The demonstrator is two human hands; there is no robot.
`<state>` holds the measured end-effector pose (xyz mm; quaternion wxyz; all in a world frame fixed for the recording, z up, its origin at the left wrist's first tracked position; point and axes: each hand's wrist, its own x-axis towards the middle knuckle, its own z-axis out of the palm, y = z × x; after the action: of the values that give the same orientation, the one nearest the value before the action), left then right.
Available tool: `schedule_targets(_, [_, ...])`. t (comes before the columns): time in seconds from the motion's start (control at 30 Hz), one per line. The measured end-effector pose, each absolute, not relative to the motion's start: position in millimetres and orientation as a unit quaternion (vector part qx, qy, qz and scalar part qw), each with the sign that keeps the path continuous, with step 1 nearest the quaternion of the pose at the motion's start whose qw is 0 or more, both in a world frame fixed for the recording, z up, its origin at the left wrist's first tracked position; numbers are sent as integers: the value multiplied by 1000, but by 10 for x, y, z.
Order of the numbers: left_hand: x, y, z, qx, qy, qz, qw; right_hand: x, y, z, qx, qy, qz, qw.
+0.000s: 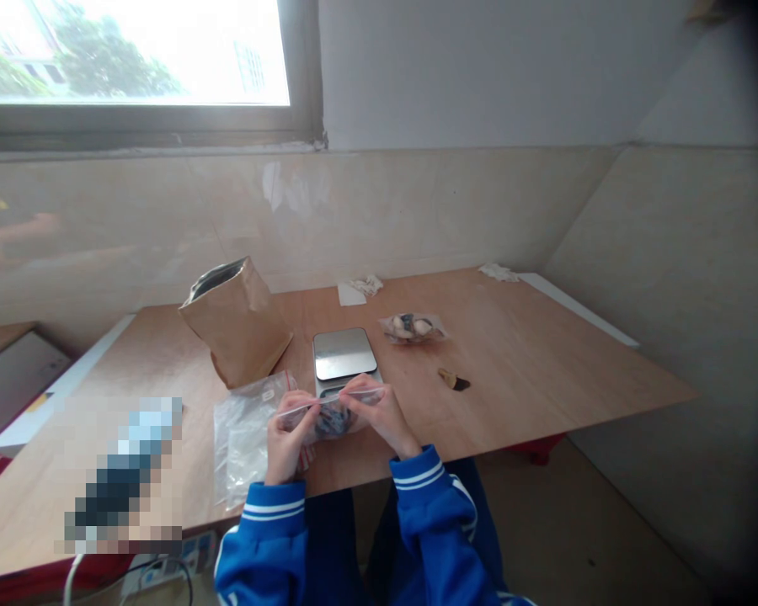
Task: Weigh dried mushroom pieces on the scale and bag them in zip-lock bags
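Both my hands hold a small clear zip bag (pixel 332 417) with dark and pale pieces inside, just above the table's near edge. My left hand (pixel 287 442) pinches the bag's top strip at its left end. My right hand (pixel 379 412) pinches the same strip at its right end. Right behind the bag stands a small digital scale (pixel 344 353) with a shiny steel plate. A stack of empty clear bags (pixel 246 433) lies flat to the left of my left hand.
A brown paper bag (pixel 237 328), open at the top, stands behind the empty bags. A filled clear bag (pixel 413 327) lies past the scale on the right, with a small dark piece (pixel 453 381) nearer. The wooden table (pixel 543 362) meets tiled walls.
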<state>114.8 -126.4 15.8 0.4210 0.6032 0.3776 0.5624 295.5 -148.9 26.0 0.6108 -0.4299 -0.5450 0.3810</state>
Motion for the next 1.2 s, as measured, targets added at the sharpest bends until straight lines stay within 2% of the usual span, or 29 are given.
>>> schedule_targets(0.17, [1163,-1266,185,601,368,574,417,2941,-1489,278,-439,-560,336,617])
schedule_targets(0.4, [1158,-1263,170,592,384,571,419,2925,-1496,287,-441,-555,332,622])
schedule_targets(0.73, [1161,-1285,240,629,366,523,444,2959,-1542,310,-373,-574,443,579])
schedule_targets(1.0, [1162,-1280,212,623,377,540,422,2806,-1515,312,-410,-583,365,599])
schedule_targets(1.2, [1164,-1291,231,619,381,548,415,2830,-1519,318,-405,-589,363,598])
